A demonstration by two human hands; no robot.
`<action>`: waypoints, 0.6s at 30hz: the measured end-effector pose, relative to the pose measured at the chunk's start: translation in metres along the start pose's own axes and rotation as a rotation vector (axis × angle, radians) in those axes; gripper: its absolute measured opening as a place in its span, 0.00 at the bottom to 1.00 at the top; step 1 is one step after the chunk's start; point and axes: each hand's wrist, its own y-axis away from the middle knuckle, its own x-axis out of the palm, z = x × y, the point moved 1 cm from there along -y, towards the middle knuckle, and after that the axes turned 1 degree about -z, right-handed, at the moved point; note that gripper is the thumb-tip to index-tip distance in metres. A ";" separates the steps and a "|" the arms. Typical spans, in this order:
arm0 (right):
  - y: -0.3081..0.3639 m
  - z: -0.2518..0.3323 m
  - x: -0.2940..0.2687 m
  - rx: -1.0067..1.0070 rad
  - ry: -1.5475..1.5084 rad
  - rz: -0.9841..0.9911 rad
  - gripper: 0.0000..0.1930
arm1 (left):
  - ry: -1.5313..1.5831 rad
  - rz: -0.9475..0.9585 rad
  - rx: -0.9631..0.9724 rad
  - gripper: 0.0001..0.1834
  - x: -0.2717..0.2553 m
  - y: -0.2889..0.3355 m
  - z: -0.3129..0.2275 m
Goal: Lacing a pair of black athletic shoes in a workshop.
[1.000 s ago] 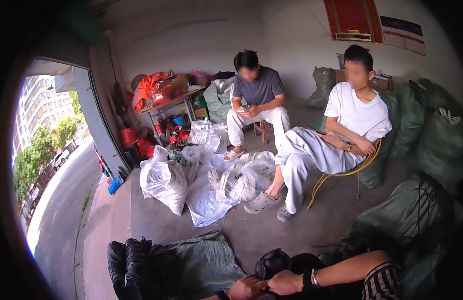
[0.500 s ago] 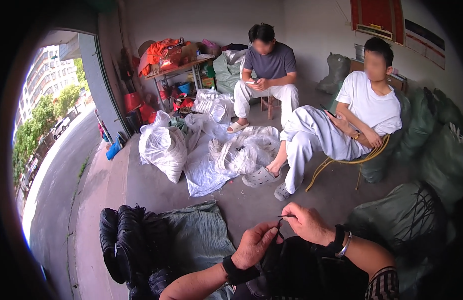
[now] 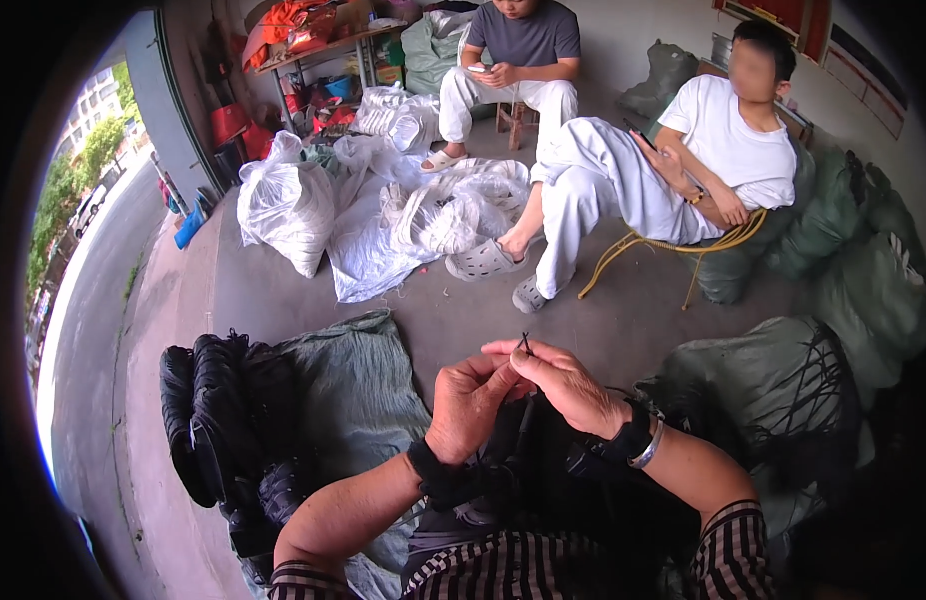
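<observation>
From the head view, a thin black cord (image 3: 524,345) is pinched between both hands right over the lap, so the step in hand looks like threading or knotting, and it's probably best done with the fingertips kept close together and the short tip held steady so it isn't lost among the other dark stuff. The left hand (image 3: 470,405) is curled in, its grip closed on the cord low down, while the right hand (image 3: 566,385) has thumb and forefinger clamped on the bit that pokes up above them. Tension is likely better kept light, since the end sticking out is short. The cord itself is dark, skinny and stiff enough to stand upright at the tip; the rest runs down into a black bundle (image 3: 543,470) on the lap and can't be followed clearly. A row of black shoes (image 3: 218,410) is laid on a grey-green sack (image 3: 353,385) on the floor to the left. Further back, white plastic bags (image 3: 283,205) are piled up and two people are seated, one on a yellow chair (image 3: 663,250).
</observation>
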 end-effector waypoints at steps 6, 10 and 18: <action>-0.005 -0.014 0.000 0.083 -0.184 -0.227 0.17 | -0.888 0.001 0.178 0.16 -0.016 0.018 0.000; -0.011 -0.017 -0.025 0.275 -0.353 -0.135 0.16 | -1.271 0.270 0.106 0.44 -0.050 0.051 0.030; -0.054 0.063 -0.178 0.098 -0.566 -0.211 0.14 | -1.387 0.361 0.154 0.46 -0.034 0.069 0.027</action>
